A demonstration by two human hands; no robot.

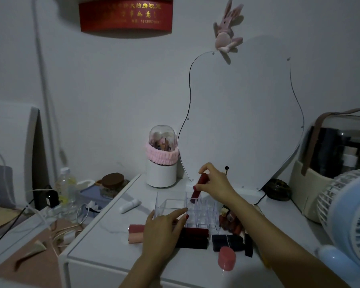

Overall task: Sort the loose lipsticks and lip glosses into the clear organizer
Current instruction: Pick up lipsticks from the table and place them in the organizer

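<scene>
Lipsticks and glosses lie loose on the white smooth counter (104, 242), around the clear hard-plastic organizer (195, 208), which sits mid-counter: square grid cells on its right part, one bigger open bin on its left. Right hand (214, 183) pinches a dark red cylindrical lipstick tube (199, 187) between thumb and curled fingers; tube tilted, lower end down in a back cell of the grid. Left hand (164, 229) lies flat with fingers straight, fingertips touching the organizer's front-left rim, palm over the loose tubes, gripping nothing.

Loose items:
- two matte pink tubes (136, 233) lying side by side, just left of the left hand
- dark red and black tubes (195, 238) lying flat, touching the organizer's front
- glossy black tubes (227, 242) to their right, near the counter's front
- cluster of reddish-brown glosses (230, 221) against the organizer's right side
- round pink cap-like piece (227, 258) standing near the front edge
- white rounded tube (130, 205) lying alone left of the organizer

Behind: white cylinder jar with a clear dome and fluffy pink band (161, 156), wavy-edged frameless mirror (243, 113) leaning on the wall. Pale blue plastic fan (349, 223) crowds the right edge. Bare counter front-left and between the white tube and the jar; counter's left edge drops to a lower cluttered surface with cables.
</scene>
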